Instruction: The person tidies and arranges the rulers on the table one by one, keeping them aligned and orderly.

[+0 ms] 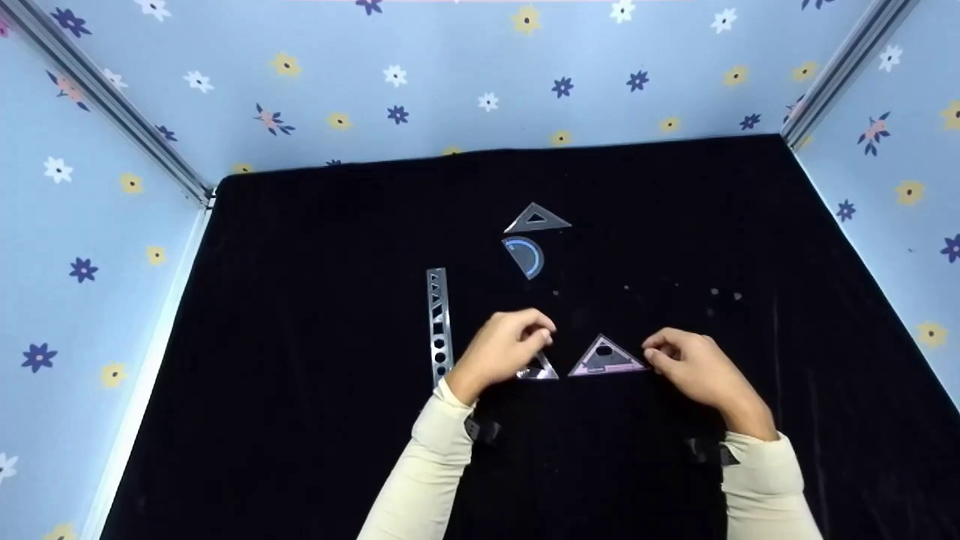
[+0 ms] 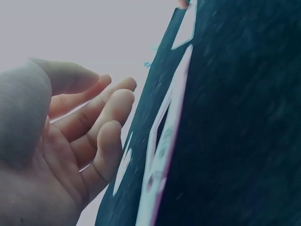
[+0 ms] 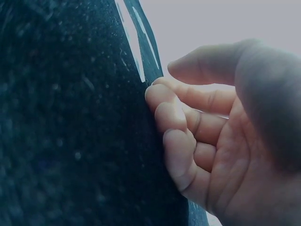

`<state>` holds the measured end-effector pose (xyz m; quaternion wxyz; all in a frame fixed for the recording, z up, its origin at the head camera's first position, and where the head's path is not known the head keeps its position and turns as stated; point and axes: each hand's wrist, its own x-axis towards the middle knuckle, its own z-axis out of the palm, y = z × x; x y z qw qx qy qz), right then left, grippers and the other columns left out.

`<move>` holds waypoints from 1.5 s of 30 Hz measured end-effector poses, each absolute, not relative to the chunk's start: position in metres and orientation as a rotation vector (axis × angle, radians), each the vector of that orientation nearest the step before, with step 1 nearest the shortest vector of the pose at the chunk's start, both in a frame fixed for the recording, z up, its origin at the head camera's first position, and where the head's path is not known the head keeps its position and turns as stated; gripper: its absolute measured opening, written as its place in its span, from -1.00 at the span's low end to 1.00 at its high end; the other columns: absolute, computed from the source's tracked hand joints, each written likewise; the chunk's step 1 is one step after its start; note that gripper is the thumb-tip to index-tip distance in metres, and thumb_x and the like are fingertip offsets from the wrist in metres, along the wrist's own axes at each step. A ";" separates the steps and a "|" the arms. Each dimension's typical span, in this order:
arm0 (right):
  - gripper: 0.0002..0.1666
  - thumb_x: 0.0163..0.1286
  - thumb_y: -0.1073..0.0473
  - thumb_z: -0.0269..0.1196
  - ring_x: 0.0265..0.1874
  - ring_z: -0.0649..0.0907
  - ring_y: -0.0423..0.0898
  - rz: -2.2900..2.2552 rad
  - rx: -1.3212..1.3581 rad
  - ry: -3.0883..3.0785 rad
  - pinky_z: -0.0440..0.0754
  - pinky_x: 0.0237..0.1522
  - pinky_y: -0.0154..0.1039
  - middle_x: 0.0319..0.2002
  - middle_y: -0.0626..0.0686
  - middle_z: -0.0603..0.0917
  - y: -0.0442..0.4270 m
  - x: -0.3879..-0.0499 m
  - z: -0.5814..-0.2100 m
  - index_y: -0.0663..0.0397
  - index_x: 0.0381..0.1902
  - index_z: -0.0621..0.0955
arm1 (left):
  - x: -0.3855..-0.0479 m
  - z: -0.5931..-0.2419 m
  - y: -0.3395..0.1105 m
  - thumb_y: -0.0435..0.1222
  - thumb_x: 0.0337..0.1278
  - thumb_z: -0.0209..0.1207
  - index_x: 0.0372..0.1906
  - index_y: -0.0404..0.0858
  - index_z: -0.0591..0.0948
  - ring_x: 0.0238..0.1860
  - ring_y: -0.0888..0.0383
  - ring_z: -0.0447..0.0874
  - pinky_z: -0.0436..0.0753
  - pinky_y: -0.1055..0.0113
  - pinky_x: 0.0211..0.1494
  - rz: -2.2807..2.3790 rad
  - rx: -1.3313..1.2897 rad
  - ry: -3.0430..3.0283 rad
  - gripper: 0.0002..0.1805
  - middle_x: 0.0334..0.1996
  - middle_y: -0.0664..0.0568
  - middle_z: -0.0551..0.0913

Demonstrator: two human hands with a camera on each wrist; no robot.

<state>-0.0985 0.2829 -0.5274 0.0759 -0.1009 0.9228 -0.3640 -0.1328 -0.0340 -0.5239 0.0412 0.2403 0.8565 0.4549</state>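
In the head view my left hand hovers over a clear triangular set square, hiding most of it. The left wrist view shows its fingers loosely bent with nothing between them, the set square lying apart from them. Just right of it lies a set square with a pinkish edge. Beside its right corner is my right hand. In the right wrist view that hand's fingers bend loosely near a corner, thumb apart, holding nothing; whether a fingertip touches the corner I cannot tell.
A clear ruler with cut-out shapes lies left of my left hand. Farther back are a protractor with a blue arc and another set square. Black cloth covers the table; flowered walls enclose it. Small pale specks dot the cloth.
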 end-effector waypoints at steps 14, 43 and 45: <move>-0.92 0.43 0.20 0.27 -0.50 0.60 -0.16 -1.097 -0.303 2.774 0.53 -0.42 -0.30 -0.49 -0.14 0.66 0.282 -0.098 -0.528 0.00 -0.25 0.71 | -0.145 -0.521 -0.064 -0.43 0.29 0.15 -0.16 -0.33 0.71 -0.53 0.27 0.63 0.64 0.36 -0.39 1.642 0.546 2.587 -0.85 -0.42 0.11 0.73; -0.86 0.42 0.21 0.27 -0.46 0.62 -0.14 -1.136 -0.290 2.764 0.58 -0.39 -0.27 -0.43 -0.10 0.68 0.275 -0.099 -0.525 0.09 -0.12 0.70 | -0.144 -0.527 -0.065 -0.27 0.25 0.21 -0.14 -0.15 0.74 -0.06 0.11 0.59 0.53 0.21 0.09 1.298 0.613 2.790 -0.83 -0.14 0.08 0.68; -0.85 0.42 0.20 0.28 -0.43 0.63 -0.15 -1.120 -0.313 2.771 0.58 -0.34 -0.25 -0.40 -0.11 0.70 0.272 -0.100 -0.521 0.09 -0.11 0.70 | -0.143 -0.526 -0.065 -0.24 0.25 0.20 -0.11 -0.14 0.73 0.02 0.08 0.56 0.48 0.18 0.15 1.259 0.627 2.787 -0.81 -0.09 0.06 0.67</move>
